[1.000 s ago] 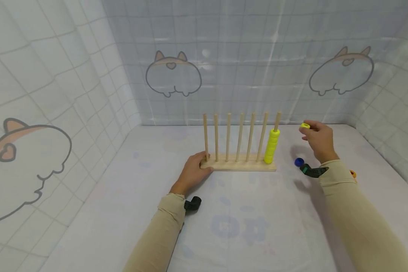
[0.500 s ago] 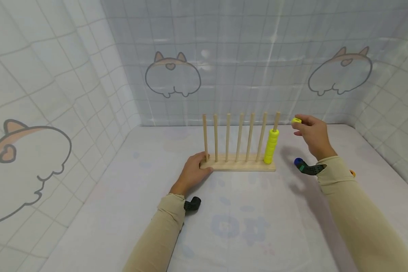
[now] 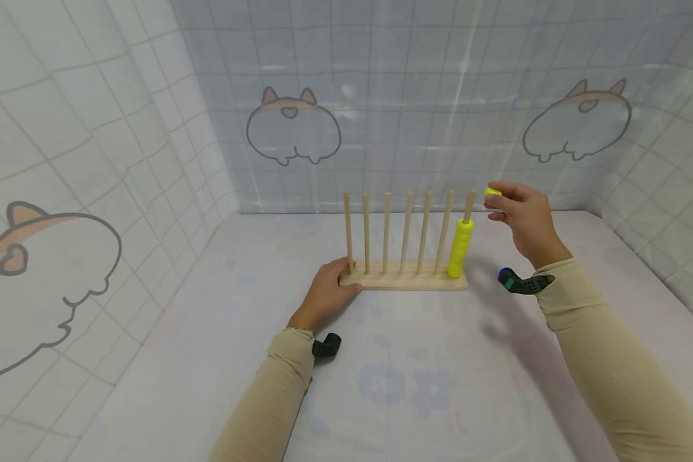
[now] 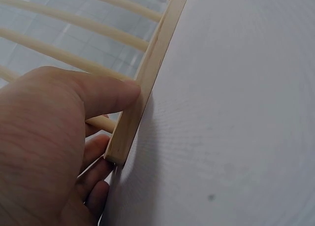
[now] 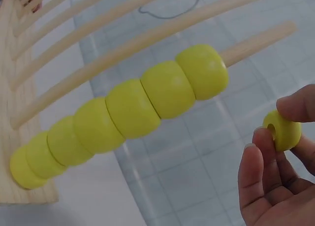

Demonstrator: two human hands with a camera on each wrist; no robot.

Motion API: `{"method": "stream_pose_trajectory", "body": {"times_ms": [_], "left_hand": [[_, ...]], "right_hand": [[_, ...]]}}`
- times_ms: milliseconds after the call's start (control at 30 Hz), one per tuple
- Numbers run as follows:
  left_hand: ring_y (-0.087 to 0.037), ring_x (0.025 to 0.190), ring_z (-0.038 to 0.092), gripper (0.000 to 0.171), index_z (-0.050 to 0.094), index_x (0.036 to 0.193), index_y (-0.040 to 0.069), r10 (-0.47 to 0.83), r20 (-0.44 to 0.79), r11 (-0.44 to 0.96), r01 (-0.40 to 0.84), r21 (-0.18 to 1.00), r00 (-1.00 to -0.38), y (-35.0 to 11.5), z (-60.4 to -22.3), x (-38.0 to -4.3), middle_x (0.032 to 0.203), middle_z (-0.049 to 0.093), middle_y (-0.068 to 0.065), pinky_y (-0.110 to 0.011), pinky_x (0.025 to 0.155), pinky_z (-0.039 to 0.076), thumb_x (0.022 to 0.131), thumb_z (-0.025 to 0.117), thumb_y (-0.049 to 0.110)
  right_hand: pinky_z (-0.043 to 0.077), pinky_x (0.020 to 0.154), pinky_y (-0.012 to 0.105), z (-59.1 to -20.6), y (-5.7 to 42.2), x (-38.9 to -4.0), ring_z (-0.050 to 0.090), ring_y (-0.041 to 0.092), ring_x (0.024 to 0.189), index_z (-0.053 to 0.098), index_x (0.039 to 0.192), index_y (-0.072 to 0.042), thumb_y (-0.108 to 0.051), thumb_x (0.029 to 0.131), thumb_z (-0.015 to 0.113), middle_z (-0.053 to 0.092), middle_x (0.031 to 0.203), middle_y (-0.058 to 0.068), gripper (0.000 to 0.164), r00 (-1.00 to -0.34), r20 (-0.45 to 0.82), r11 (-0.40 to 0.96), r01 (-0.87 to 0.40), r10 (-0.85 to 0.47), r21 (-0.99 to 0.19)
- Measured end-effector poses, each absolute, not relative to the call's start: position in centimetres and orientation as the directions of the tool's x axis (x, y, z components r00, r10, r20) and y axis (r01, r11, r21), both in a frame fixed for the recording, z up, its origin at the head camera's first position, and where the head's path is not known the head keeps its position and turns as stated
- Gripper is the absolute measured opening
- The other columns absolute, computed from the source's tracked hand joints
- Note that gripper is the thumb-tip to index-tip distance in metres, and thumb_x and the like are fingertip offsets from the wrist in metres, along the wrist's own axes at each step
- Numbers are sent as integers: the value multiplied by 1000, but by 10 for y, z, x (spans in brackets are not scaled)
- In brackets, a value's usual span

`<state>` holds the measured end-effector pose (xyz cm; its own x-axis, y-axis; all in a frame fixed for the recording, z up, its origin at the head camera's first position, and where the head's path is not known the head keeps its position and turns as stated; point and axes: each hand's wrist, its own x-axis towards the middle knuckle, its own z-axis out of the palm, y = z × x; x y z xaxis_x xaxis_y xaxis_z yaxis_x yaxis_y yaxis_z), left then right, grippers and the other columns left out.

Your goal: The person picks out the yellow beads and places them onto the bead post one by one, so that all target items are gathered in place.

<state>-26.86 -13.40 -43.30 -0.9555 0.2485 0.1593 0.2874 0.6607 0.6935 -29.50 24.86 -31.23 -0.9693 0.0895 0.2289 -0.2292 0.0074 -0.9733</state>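
A wooden peg rack (image 3: pixel 404 281) with several upright pegs stands on the white cloth. Its rightmost peg carries a stack of yellow beads (image 3: pixel 460 249), and bare wood shows above them. My left hand (image 3: pixel 325 292) grips the rack's left end; in the left wrist view the thumb lies along the front edge of the base (image 4: pixel 129 122), fingers behind. Between thumb and fingers my right hand (image 3: pixel 525 215) pinches a loose yellow bead (image 5: pixel 283 131), its hole partly visible. That bead is held in the air just right of the loaded peg's tip (image 5: pixel 285 29), apart from it.
A blue bead (image 3: pixel 504 273) lies on the cloth right of the rack, mostly covered by the black wrist camera (image 3: pixel 522 283). Another black wrist camera (image 3: pixel 327 346) sits at the left cuff. Grid-patterned cloth walls (image 3: pixel 393 128) rise behind and at both sides.
My right hand has moved left and slightly up with the yellow bead, closer to the rightmost peg's top. An orange item near the right sleeve is now hidden. My left hand stays put.
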Motion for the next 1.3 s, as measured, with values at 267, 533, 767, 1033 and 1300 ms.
{"method": "stream_pose_trajectory", "body": {"times_ms": [267, 533, 767, 1033, 1300], "left_hand": [[-31, 141, 37, 60, 53, 146, 9, 246, 155, 661, 282, 695, -957, -135, -435, -269, 151, 47, -9, -45, 115, 31, 91, 73, 27], [-32, 141, 37, 60, 54, 145, 8, 252, 171, 661, 299, 688, -952, -136, -433, -271, 151, 47, -10, -45, 115, 31, 91, 73, 25], [-32, 141, 38, 59, 55, 144, 7, 258, 175, 648, 304, 698, -950, -135, -435, -272, 150, 48, -12, -45, 115, 31, 90, 73, 23], [-32, 140, 38, 60, 54, 144, 7, 259, 175, 645, 305, 701, -950, -135, -436, -271, 149, 48, -12, -46, 115, 32, 90, 73, 24], [-32, 139, 40, 59, 55, 143, 5, 269, 193, 636, 325, 700, -943, -135, -433, -271, 148, 50, -13, -45, 114, 33, 90, 73, 22]], "right_hand": [[55, 77, 19, -311, 249, -293, 60, 16, 100, 58, 134, -1, -21, 95, 72, 59, 114, 4, 47, -977, 193, 84, -186, 90, -979], [55, 79, 20, -307, 242, -286, 61, 18, 102, 57, 134, 1, -21, 95, 71, 57, 120, 6, 47, -978, 207, 17, -206, 41, -978], [55, 81, 20, -301, 238, -280, 60, 19, 104, 59, 133, -3, -24, 99, 65, 57, 121, 7, 41, -980, 189, 7, -188, 62, -982], [56, 80, 22, -290, 232, -277, 63, 20, 99, 60, 130, 1, -21, 98, 67, 59, 116, 8, 40, -970, 242, -75, -244, 23, -967], [56, 82, 25, -281, 224, -277, 65, 21, 96, 65, 124, 1, -16, 96, 70, 65, 111, 12, 34, -957, 291, -155, -288, 4, -945]]}}
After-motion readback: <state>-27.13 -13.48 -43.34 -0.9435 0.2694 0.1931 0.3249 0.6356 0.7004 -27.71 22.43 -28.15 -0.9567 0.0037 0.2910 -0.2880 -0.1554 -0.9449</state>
